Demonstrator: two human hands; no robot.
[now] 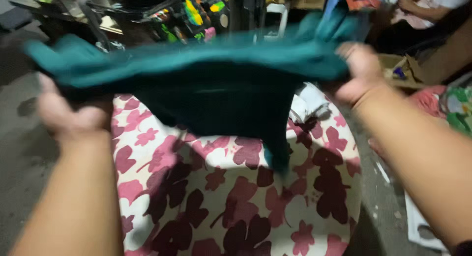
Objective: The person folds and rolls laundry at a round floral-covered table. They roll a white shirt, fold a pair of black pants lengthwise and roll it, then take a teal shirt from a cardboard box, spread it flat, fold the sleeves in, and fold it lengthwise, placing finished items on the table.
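Hands, left (66, 113) and right (361, 74), grip teal cloth (216, 84) stretched mid-air over floral surface (236, 202); probably mid-fold, next needs edges brought together.

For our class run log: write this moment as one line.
left hand: grips teal cloth | right hand: grips cloth | below: floral cushion

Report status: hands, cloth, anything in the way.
Left hand and right hand grip teal cloth, stretched above floral cushion. White bundle behind. Nothing blocking.
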